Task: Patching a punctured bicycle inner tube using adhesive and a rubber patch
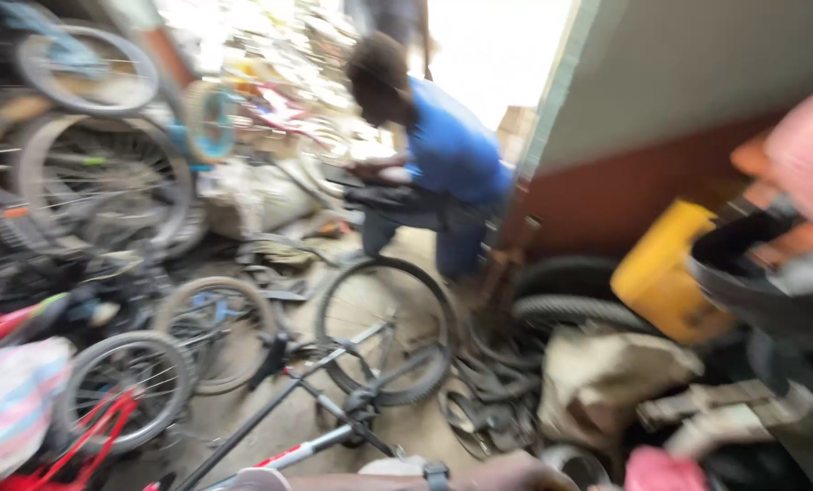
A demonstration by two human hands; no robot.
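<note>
Hand [506, 473] at bottom edge, blurred, grip cannot be told; which hand unclear. Bicycle frame [324, 427] lies just left of it, long axis slanting away up-left toward upright wheel [384, 332] beyond. Other person [433, 155] crouches farther off.

Dirt floor [334, 241]: bike wheels [384, 329] lying/leaning, loose tyres [574, 309], tan sack [606, 377], rubber scraps.

— Where does everything sit around the big upright wheel [386, 329]?

— A crouching person [429, 159] is behind it, with stacked wheels [97, 164] far to its left. Small wheels [129, 386] lie left and nearer. A jerrycan [665, 273] stands to its right, with a sack [606, 373] before that.
</note>
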